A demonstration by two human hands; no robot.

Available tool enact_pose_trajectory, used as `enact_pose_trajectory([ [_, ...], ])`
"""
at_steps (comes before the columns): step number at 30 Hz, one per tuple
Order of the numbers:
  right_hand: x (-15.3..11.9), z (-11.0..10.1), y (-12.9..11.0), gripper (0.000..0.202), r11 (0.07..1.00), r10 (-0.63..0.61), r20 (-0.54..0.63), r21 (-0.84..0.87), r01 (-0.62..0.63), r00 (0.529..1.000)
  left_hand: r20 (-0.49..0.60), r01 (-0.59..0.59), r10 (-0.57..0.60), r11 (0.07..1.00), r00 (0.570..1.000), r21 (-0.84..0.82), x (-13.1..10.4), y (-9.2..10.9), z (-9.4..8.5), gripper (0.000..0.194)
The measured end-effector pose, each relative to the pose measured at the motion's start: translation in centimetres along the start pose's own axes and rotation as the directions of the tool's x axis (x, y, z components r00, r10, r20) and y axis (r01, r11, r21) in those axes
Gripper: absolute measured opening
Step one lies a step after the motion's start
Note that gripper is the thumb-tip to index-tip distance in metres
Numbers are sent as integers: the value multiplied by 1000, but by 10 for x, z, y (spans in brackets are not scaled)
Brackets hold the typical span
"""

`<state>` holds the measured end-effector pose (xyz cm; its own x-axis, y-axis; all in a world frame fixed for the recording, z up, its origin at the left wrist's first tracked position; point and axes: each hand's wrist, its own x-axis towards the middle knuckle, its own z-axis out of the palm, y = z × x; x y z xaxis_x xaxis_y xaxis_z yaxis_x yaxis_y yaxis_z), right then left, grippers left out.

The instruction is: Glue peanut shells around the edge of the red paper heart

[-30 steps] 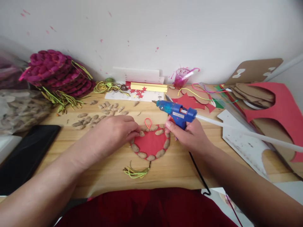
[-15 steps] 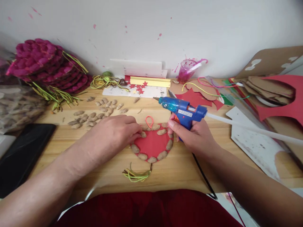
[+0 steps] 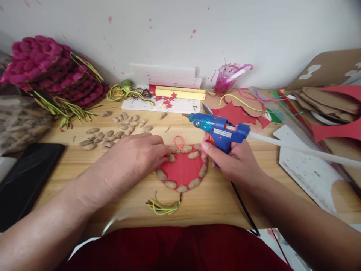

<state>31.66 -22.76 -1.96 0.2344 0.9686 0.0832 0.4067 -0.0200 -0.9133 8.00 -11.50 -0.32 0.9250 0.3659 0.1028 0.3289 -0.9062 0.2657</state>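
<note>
A red heart-shaped card [image 3: 184, 167] lies on the wooden table, edged with several unshelled peanuts [image 3: 194, 183]. An orange loop [image 3: 178, 142] stands at its top, and a yellow-green tassel [image 3: 163, 206] hangs from its lower tip. At the upper left of the card, my left hand [image 3: 146, 150] is closed, its fingertips on a peanut [image 3: 171, 158] inside the border. My right hand [image 3: 234, 158] grips a blue hot glue gun [image 3: 218, 130] above the card's right edge, nozzle pointing left. A long white glue stick [image 3: 296, 147] sticks out of its back.
Loose peanuts [image 3: 108, 136] are scattered behind my left hand, near a black phone [image 3: 31, 180] and a bag of peanuts [image 3: 22, 120]. Magenta peanut-covered pieces [image 3: 53, 75] are stacked at the back left. A pink-stained cup [image 3: 225, 79] stands by the wall; cardboard pieces [image 3: 328, 101] lie right.
The view has shifted slightly. Both hands stay in nearly the same places, the left at the peanut and the right around the glue gun.
</note>
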Motion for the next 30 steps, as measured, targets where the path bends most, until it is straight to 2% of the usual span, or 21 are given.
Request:
enact_pose_trajectory([
  [9, 0, 1, 0, 17, 1000, 9, -5, 4, -9, 1000, -23, -52, 55, 995, 998, 86, 2, 4, -2, 22],
  [30, 0, 3, -1, 13, 998, 27, -14, 50, -27, 1000, 27, -3, 1, 997, 1000, 82, 3, 3, -1, 19],
])
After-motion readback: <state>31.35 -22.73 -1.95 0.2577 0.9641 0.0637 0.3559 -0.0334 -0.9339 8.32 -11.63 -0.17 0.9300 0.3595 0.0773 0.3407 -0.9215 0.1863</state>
